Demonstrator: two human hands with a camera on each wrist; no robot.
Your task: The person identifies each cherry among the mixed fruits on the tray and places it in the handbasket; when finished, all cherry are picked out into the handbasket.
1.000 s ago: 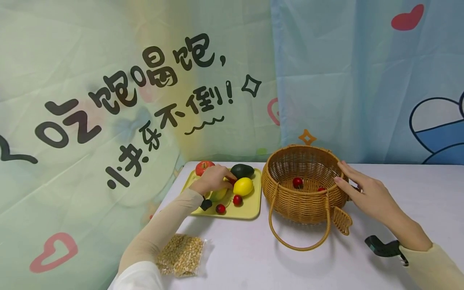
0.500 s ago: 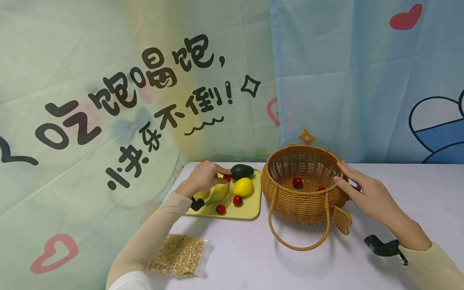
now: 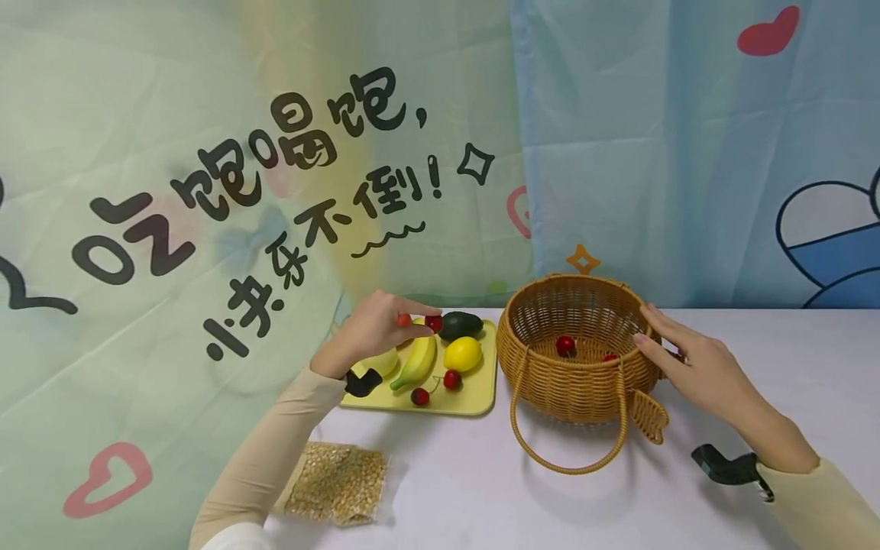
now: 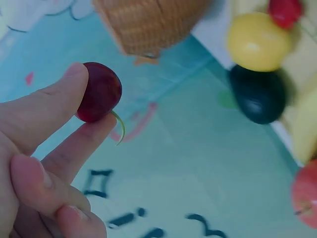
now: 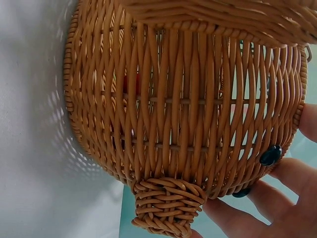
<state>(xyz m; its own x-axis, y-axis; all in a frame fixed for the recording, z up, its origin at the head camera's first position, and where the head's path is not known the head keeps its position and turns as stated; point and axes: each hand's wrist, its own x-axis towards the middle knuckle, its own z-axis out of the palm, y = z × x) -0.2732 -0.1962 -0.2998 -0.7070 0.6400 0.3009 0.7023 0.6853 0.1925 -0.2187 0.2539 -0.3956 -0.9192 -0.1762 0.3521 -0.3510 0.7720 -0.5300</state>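
Observation:
Above the back of the yellow tray (image 3: 481, 386), my left hand (image 3: 367, 327) pinches a dark red cherry (image 4: 100, 91) between thumb and finger. A thin green stem hangs from that cherry in the left wrist view. My right hand (image 3: 708, 382) rests against the right side of the wicker basket (image 3: 571, 401), fingers fairly straight along its rim. Inside the basket lie a red cherry (image 3: 565, 346) and a second one, partly hidden by the rim. On the tray are a banana (image 3: 415, 363), a lemon (image 3: 462, 354), an avocado (image 3: 461, 326) and two cherries (image 3: 451, 380).
A clear bag of yellow kernels (image 3: 337, 485) lies on the white table (image 3: 481, 489) near the left forearm. The basket's looped handle (image 3: 571, 470) hangs down in front. A red apple (image 4: 306, 193) and a yellow-green fruit (image 3: 381, 362) are partly hidden by the left hand. Printed curtains stand behind.
My left hand has lifted a cherry off the tray and drawn back up and to the left, uncovering the banana. The right hand stays on the basket.

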